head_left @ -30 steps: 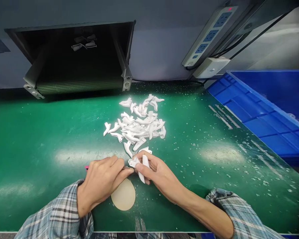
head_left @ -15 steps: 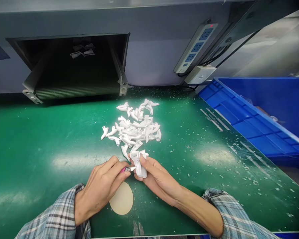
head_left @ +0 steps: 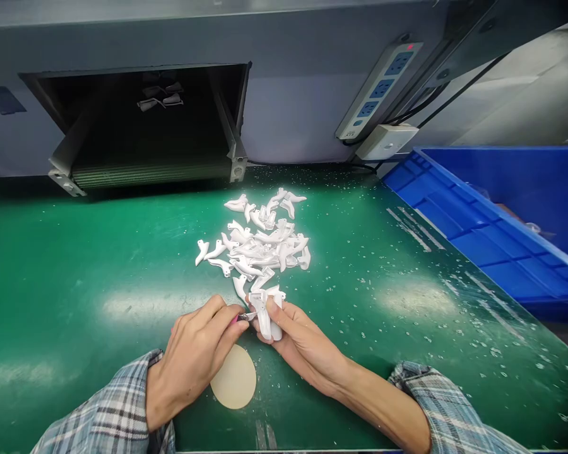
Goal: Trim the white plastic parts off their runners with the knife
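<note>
My right hand (head_left: 297,340) is closed round a white plastic part (head_left: 264,313), held upright just above the green mat (head_left: 76,265). My left hand (head_left: 199,350) pinches a small pink-handled blade (head_left: 244,317) whose metal tip touches the part's left side. A pile of several similar white plastic parts (head_left: 258,243) lies on the mat just beyond both hands. Both forearms wear plaid sleeves.
A round beige disc (head_left: 234,381) lies on the mat under my left wrist. A blue crate (head_left: 497,221) stands at the right. A dark chute opening (head_left: 146,120) sits at the back left, a power strip (head_left: 376,91) at the back right. White shavings dot the mat.
The right hand has turned the white part from lying slantwise to upright. The blade tip has come out from my left fingers and now meets the part.
</note>
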Tool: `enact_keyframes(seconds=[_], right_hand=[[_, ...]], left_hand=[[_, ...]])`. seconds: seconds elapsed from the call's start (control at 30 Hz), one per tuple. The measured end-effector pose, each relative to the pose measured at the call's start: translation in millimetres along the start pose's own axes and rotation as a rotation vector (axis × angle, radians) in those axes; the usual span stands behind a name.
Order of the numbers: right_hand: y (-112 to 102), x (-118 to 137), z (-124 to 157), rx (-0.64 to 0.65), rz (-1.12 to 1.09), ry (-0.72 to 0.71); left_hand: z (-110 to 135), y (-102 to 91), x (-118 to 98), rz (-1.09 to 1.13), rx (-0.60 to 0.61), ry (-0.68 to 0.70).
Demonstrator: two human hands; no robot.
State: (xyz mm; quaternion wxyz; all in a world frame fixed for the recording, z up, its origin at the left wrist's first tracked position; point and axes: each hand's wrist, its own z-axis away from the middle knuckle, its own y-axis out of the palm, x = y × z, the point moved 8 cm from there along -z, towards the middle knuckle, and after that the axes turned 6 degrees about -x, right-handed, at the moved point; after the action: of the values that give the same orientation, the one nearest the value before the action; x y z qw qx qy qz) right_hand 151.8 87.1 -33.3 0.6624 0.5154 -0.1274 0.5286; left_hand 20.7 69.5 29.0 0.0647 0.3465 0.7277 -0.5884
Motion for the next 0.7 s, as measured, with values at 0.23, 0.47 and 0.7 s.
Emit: enact_keyframes(seconds=[0.23, 0.47, 0.7], right_hand=[[3.1, -4.4, 2.7, 0.026, 0.026, 0.008], [4.7, 0.3, 5.1, 0.019, 0.028, -0.018], [16.1, 0.1, 6.3, 0.166, 0.004, 0.02]], left_hand=[[1.3, -24.0, -1.4, -0.218, -0.312, 0.153], [-5.2, -2.7, 21.3, 0.56, 0.016, -0.3], [-10.0, -7.0, 22.6, 0.646, -0.013, -0.343]])
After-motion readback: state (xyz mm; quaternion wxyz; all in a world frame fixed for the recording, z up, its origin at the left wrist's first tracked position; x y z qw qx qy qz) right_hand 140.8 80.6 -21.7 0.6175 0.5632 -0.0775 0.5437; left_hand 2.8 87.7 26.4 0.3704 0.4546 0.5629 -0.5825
